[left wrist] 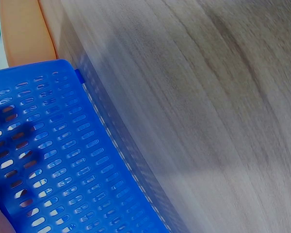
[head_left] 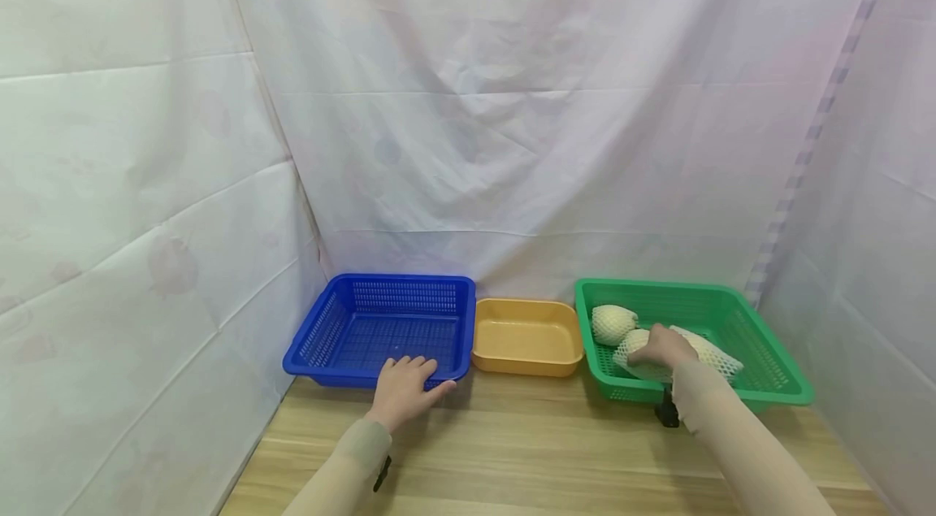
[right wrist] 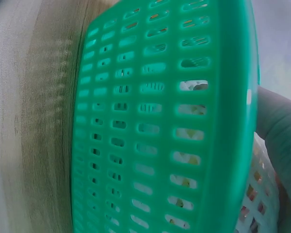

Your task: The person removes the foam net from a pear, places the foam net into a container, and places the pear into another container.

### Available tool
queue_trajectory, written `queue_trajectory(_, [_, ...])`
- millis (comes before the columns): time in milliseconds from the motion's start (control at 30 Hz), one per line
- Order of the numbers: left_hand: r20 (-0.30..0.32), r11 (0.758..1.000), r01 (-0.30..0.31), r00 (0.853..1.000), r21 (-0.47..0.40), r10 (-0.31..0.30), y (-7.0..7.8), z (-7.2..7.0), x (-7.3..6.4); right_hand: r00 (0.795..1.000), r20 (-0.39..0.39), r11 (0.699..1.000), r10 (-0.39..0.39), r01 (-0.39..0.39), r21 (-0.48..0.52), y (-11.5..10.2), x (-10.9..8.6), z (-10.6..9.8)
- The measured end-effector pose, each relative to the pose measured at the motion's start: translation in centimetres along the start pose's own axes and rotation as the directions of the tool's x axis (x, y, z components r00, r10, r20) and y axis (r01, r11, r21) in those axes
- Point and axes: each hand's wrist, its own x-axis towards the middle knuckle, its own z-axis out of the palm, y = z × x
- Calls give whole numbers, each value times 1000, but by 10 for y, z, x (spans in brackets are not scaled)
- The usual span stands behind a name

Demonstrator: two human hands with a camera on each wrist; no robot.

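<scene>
Inside the green basket (head_left: 795,394), my right hand (head_left: 664,348) grips a pale round fruit (head_left: 636,347) in a white foam net, near the front wall. Another netted round fruit (head_left: 613,325) lies behind and left of it. More white netting (head_left: 720,357) lies to the hand's right. In the right wrist view the thumb (right wrist: 280,121) shows beyond the rim, next to the netting (right wrist: 258,194); the other fingers are hidden. My left hand (head_left: 405,392) rests at the front rim of the blue basket (head_left: 303,366), fingers spread, holding nothing.
Between the two baskets stands a shallow yellow-orange tray (head_left: 526,370). All three containers sit on a wood-grain table (head_left: 526,451), backed by a pale cloth curtain (head_left: 512,175). More cloth hangs on both sides. The blue basket's perforated wall (left wrist: 87,160) fills the left wrist view's lower left.
</scene>
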Motion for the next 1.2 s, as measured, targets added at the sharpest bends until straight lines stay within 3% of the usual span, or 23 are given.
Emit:
queue_trajectory(300, [1, 1000, -4, 1000, -6, 4, 0, 2, 0, 1000, -12, 1000, 10, -10, -5, -6, -10, -6])
queue_trajectory(1200, [19, 1000, 0, 1000, -28, 0, -2, 4, 1, 998, -57, 999, 9, -12, -49, -8, -13, -15])
